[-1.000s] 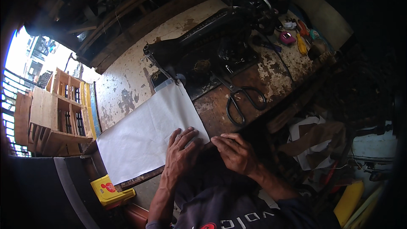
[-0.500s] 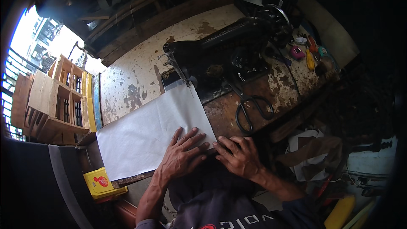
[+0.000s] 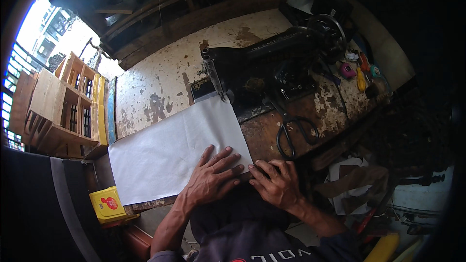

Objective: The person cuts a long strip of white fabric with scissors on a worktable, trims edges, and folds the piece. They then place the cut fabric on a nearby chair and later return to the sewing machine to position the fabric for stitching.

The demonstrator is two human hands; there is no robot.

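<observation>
A large white sheet of fabric or paper lies flat on the worn wooden table, its far corner under the needle of a black sewing machine. My left hand presses flat on the sheet's near right corner, fingers spread. My right hand rests beside it at the sheet's right edge, fingertips touching the corner against the table's near edge. Neither hand holds anything.
Black-handled scissors lie on the table right of the sheet. Small coloured items sit at the far right. A wooden shelf unit stands to the left, a yellow box below the table edge.
The view has shifted, so the table sits differently in frame. Both hands stay at the sheet's near right corner, the left flattening out more on it.
</observation>
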